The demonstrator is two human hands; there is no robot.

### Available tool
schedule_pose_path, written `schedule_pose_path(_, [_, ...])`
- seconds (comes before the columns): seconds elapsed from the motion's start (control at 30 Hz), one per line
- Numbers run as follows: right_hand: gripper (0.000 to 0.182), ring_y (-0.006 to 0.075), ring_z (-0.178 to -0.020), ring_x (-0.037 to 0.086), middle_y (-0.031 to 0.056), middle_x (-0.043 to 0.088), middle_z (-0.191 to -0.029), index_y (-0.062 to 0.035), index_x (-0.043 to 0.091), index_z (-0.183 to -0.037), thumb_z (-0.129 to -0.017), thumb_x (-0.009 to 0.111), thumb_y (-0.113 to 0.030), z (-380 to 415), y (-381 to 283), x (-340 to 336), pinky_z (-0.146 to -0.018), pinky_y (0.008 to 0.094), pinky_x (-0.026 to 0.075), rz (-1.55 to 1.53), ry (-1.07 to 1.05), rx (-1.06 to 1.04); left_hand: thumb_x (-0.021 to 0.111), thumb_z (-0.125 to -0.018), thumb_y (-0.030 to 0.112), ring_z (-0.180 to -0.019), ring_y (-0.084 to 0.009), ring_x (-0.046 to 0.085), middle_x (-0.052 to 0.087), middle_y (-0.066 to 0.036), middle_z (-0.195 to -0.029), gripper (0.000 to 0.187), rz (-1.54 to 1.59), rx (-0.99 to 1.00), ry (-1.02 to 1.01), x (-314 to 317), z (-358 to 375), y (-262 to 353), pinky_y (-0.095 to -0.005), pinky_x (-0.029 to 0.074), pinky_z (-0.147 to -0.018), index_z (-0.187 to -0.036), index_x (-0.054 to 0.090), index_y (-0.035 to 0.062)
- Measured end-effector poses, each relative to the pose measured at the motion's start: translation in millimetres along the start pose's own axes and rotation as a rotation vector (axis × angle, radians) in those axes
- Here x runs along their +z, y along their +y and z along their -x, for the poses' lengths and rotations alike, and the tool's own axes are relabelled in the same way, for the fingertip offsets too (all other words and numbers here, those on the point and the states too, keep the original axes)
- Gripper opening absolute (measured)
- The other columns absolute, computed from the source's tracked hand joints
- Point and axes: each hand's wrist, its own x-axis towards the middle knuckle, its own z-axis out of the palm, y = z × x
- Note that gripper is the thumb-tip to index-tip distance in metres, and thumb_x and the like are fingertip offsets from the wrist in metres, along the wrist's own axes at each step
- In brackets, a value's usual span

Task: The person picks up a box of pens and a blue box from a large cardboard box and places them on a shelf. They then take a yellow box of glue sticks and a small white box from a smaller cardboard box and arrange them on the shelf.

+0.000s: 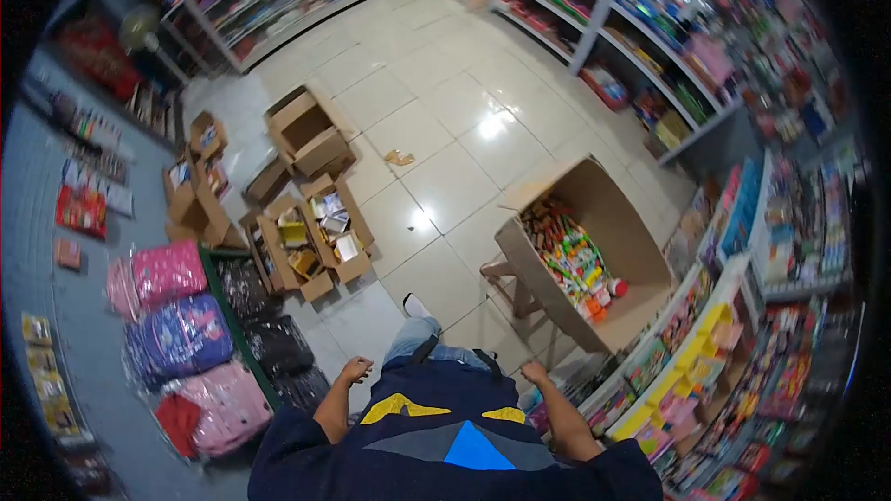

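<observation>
My left hand [355, 370] hangs beside my body with its fingers loosely bent and slightly apart, nothing visible in it. Open cardboard boxes with small packaged goods [331, 223] stand on the floor ahead of it. On the other side hangs my right hand [534, 372], small and blurred, its fingers partly turned from view. Closest to that hand is a large open carton [640, 232], tilted on a wooden stool [515, 283]. Colourful bottles and packets [571, 255] lie inside the carton. Neither hand touches any of these things.
Plastic-wrapped backpacks [181, 329] line the left side. An empty-looking brown box [306, 130] stands further ahead on the tiled floor [418, 144], near a brown scrap [399, 158]. Stocked shelves [640, 37] run along the right, with a yellow display rack [673, 371] close by. A glass cabinet [288, 5] stands at the back.
</observation>
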Motion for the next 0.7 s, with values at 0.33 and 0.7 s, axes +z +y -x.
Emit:
schedule_pose_path(0.33, [0.028, 0.0137, -0.073, 0.058, 0.0066, 0.064, -0.088, -0.0076, 0.055, -0.109, -0.089, 0.054, -0.027, -151.5, -349.8, -60.3, -0.062, 0.0298, 0.047, 0.091, -0.23, -0.192, 0.061, -0.085, 0.037, -0.083, -0.0178, 0.059, 0.064, -0.005, -0.098, 0.033, 0.437, 0.035, 0.137, 5.8, 9.0, -51.0, -0.037, 0.049, -0.067, -0.109, 0.056, 0.0141])
schedule_pose_path(0.7, [0.029, 0.0146, -0.067, 0.059, 0.008, 0.065, -0.078, -0.0064, 0.06, -0.103, -0.084, 0.059, -0.028, -200.3, -509.6, -21.7, -0.054, 0.0294, 0.048, 0.331, -0.394, -0.311, 0.056, -0.089, 0.034, -0.088, -0.0205, 0.061, 0.064, -0.008, -0.103, 0.037, 1.151, -0.101, 0.457, 43.3, 21.9, -86.6, -0.0396, 0.049, -0.071, -0.117, 0.051, 0.0114])
